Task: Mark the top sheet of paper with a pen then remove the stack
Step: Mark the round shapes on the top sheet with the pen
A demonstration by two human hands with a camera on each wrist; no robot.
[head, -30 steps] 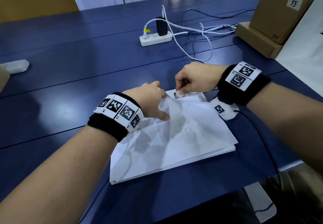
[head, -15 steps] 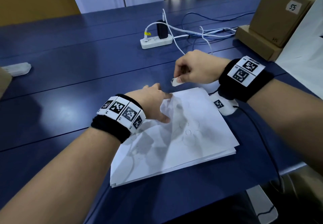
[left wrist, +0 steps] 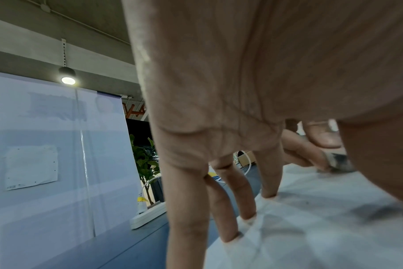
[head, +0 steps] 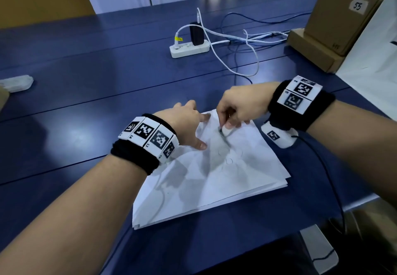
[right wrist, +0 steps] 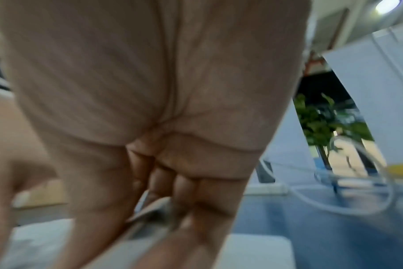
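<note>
A stack of white paper [head: 214, 184] lies on the blue table [head: 86, 102] in front of me, with faint circles drawn near its middle. My left hand [head: 199, 130] presses the far left part of the top sheet with straight, spread fingers [left wrist: 228, 209]. My right hand [head: 227, 122] grips a pen [head: 224, 136] over the far half of the sheet. The pen slants down, and its tip is at the paper just right of my left thumb. In the left wrist view the pen [left wrist: 338, 162] shows beyond my fingers, above the paper [left wrist: 311, 227]. The right wrist view is blurred.
A white power strip [head: 189, 49] with a black plug and loose cables [head: 247, 60] lies beyond the paper. Cardboard boxes [head: 339, 12] stand at the far right, and a white object [head: 17, 83] sits at the far left. The table's near edge [head: 354, 203] runs close to the stack's right.
My right hand lifted from the sheet's far corner, then came back toward me and down, bringing the pen tip onto the top sheet. My left hand stayed pressing the paper.
</note>
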